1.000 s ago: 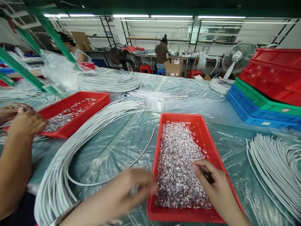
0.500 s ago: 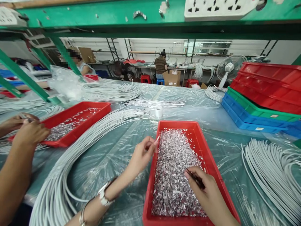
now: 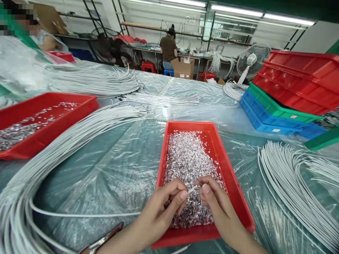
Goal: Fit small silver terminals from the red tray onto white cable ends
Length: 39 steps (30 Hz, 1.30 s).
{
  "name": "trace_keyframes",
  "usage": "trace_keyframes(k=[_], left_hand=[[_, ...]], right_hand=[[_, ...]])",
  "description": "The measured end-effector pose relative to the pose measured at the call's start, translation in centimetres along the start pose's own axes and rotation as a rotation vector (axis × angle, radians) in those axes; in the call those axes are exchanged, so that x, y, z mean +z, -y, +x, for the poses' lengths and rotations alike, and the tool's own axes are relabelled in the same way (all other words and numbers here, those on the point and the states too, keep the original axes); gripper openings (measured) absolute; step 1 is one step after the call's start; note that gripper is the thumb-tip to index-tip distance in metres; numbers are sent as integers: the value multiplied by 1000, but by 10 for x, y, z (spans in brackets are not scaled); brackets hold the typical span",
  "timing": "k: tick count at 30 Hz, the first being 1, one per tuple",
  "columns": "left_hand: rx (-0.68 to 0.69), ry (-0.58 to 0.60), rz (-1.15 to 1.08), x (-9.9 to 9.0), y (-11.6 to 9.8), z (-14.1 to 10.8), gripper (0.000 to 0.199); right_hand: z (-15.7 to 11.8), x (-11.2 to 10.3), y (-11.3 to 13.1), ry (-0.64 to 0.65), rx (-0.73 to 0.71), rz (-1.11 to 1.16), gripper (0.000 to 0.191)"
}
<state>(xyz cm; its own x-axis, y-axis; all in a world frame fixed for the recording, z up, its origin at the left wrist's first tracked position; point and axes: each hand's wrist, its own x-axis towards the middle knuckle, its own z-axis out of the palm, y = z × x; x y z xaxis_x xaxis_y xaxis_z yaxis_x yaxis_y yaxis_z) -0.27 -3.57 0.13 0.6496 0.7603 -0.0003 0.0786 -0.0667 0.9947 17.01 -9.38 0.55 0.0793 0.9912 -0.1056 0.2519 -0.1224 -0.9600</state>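
My left hand is closed in a pinch on a white cable, whose short pale end pokes out past the fingertips. The cable runs back left to a long curved bundle of white cables. My right hand is pinched close to that end, with a thin dark edge showing at its fingertips; most of what it grips is hidden. Both hands hover over a red tray, which holds a thick layer of small shiny metal pieces.
Another red tray with metal pieces lies left. Stacked red, green and blue crates stand right, behind another cable bundle. A white roll sits beyond the tray. One person sits at a far bench, another at far left.
My right hand has risen from the metal pieces to meet the cable end. My left hand has come right, over the tray. The view has tilted, and a co-worker's hands at left are out of sight.
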Motion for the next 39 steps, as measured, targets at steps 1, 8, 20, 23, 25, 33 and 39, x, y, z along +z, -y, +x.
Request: trace_keyframes(k=[1, 8, 20, 23, 25, 33, 39], left_hand=[[-6, 9, -13, 0, 0, 0, 28], [-55, 44, -89, 0, -1, -4, 26], [-98, 73, -147, -2, -4, -10, 25], [-100, 52, -108, -2, -5, -10, 25], [-91, 46, -105, -2, -7, -9, 24], [-37, 8, 68, -2, -3, -7, 17], [124, -30, 269, 1, 3, -13, 12]], right_hand=[[0, 0, 1, 6, -4, -4, 38], [-6, 0, 1, -7, -42, -91, 31], [-7, 1, 3, 18, -111, -175, 21], [-6, -1, 2, 61, -80, -149, 23], [-4, -3, 2, 102, -42, -126, 24], [2, -6, 5, 196, 67, 14, 30], [-6, -1, 5, 149, 101, 0, 35]])
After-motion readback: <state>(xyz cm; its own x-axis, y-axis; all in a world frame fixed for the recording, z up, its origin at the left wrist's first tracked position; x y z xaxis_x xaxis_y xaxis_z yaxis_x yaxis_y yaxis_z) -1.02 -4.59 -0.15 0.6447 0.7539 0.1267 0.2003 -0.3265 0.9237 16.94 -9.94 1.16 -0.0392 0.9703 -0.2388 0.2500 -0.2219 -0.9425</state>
